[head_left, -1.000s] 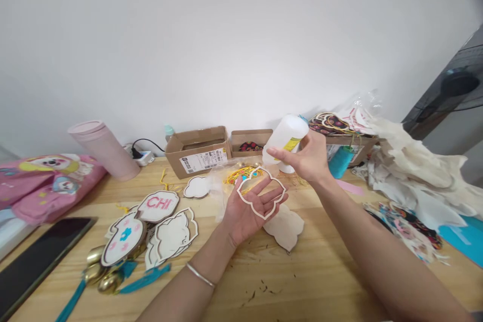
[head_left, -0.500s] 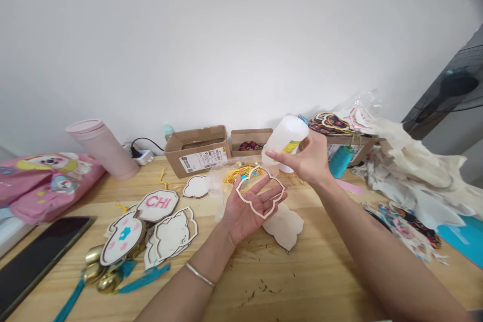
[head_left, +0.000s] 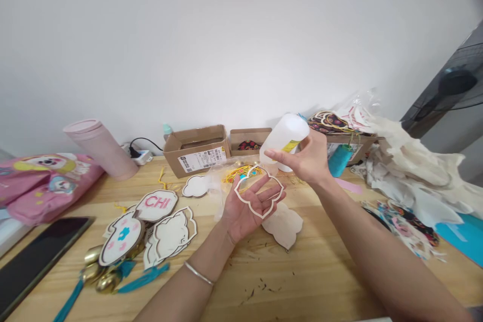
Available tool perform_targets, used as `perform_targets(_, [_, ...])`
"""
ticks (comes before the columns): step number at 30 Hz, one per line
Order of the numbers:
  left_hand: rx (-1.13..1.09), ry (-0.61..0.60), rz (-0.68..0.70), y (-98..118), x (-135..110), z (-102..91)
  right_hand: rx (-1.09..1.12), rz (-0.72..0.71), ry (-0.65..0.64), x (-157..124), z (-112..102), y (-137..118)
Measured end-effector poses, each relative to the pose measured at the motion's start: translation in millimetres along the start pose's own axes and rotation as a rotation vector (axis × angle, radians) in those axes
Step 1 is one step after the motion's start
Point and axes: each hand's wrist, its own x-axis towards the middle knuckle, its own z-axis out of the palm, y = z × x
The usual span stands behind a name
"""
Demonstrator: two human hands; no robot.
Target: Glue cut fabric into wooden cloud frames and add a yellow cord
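My left hand [head_left: 245,206] lies palm up above the wooden table [head_left: 302,271], fingers spread, with a thin cloud-shaped wooden frame [head_left: 272,206] resting across the fingers. My right hand [head_left: 307,158] grips a white glue bottle [head_left: 285,136], tipped so its nozzle points down toward the frame's far edge. A solid cloud-shaped wooden piece [head_left: 285,224] lies on the table just under and right of the left hand.
Finished cloud ornaments [head_left: 151,226] with teal tassels and gold bells lie at left, beside a phone [head_left: 37,256], pink bag [head_left: 41,181] and pink tumbler [head_left: 100,148]. Two cardboard boxes [head_left: 196,151] stand at the back. Paper scraps [head_left: 411,181] are heaped at right.
Hardly anything differs: the left hand and frame have shifted slightly left, and the bottle stays tipped over the frame.
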Motion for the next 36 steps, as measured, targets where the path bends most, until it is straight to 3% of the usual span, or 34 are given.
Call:
perform_targets(8, [0.019,0.021,0.005,1,0,-0.9,0.016,0.038,0.017,1,-3,1])
perform_targets(13, [0.026,0.029,0.017,0,1,-1.1,-0.113,-0.082,0.042,-2,4,-3])
perform_targets(20, [-0.002,-0.015,0.046,1,1,-3.8,-0.211,-0.330,-0.139,1,-1,1])
perform_targets(22, [-0.001,-0.011,0.059,1,2,-5.0,-0.201,-0.314,-0.114,2,-6,-1])
perform_targets(29, [0.044,-0.003,0.050,0,2,-4.6,-0.064,-0.036,-0.044,0,-4,-6])
perform_targets(36, [0.048,0.021,0.031,0,0,-0.6,-0.033,-0.022,-0.046,-3,1,-3])
